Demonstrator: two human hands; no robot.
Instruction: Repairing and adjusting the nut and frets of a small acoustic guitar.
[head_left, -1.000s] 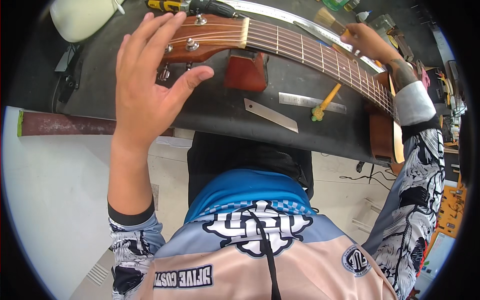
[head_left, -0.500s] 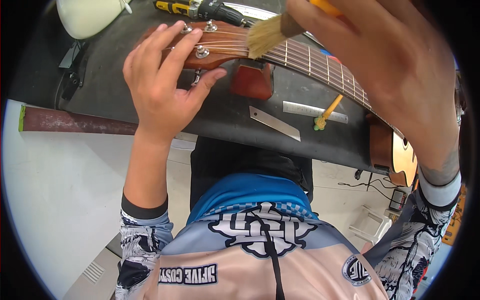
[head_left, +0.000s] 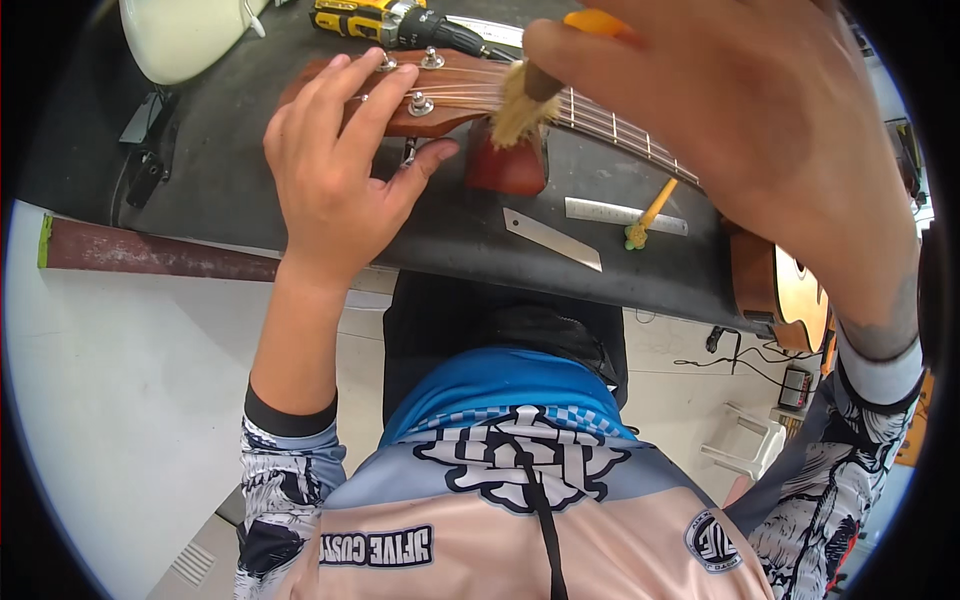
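Observation:
An acoustic guitar [head_left: 625, 130] lies across the dark bench, its headstock [head_left: 445, 122] to the left and its pale-topped body at the right. My left hand [head_left: 340, 165] rests on the headstock among the tuning pegs, fingers spread and thumb at the near edge. Gripped in my right hand [head_left: 740, 100] is a paintbrush [head_left: 522, 108] with pale bristles and an orange handle. Its bristles are bent at the near edge of the neck, close to the nut. Under the neck stands a reddish-brown neck rest [head_left: 508, 168]. My right hand hides part of the fretboard.
On the bench [head_left: 430, 235] near me lie a flat metal blade [head_left: 552, 240], a steel ruler [head_left: 610, 212] and a yellow-handled tool [head_left: 652, 215]. A yellow and black cordless drill [head_left: 400, 24] lies behind the headstock. A cream rounded object [head_left: 180, 38] stands at far left.
The brush has swept toward me, its bristles passing from the strings over the neck's near edge. My left hand and the headstock sit slightly farther right in view.

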